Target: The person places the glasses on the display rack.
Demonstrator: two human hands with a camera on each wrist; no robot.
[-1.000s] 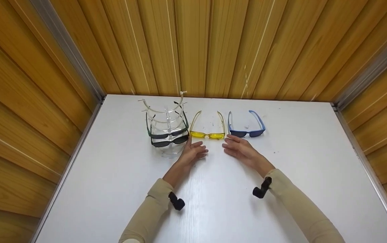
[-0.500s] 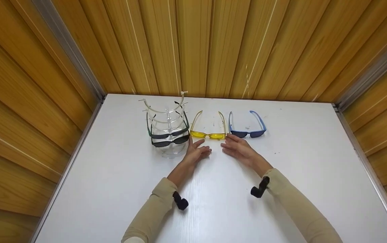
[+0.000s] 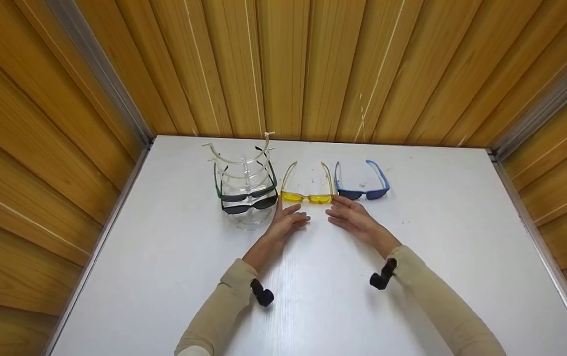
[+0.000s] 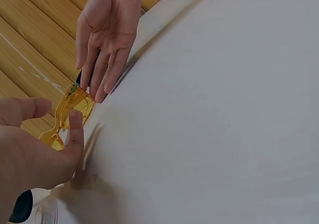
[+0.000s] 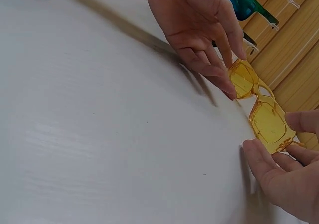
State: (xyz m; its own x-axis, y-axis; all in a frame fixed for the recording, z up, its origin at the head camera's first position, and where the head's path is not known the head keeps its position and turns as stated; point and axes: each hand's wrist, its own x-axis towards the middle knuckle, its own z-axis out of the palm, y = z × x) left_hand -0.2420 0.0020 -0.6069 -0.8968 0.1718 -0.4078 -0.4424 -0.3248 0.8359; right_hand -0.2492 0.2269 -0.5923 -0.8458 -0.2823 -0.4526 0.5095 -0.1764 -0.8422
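Presently, in head view, I see the yellow glasses [image 3: 292, 197] between my left hand [image 3: 282, 225] and right hand [image 3: 356, 220], beside the clear stand [image 3: 247, 173]. The left wrist view shows right fingers [image 4: 117, 69] straight, touching their end. In right wrist view, both hands look loosely wide.

The yellow glasses [image 3: 307, 198] are showing see-through yellow lenses in a matching translucent frame. Both temples are extending unfolded toward the far edge of the white table [image 3: 456, 257], while the lenses are facing the near side, between the clear stand [image 3: 246, 170] and the blue sunglasses [image 3: 362, 192].
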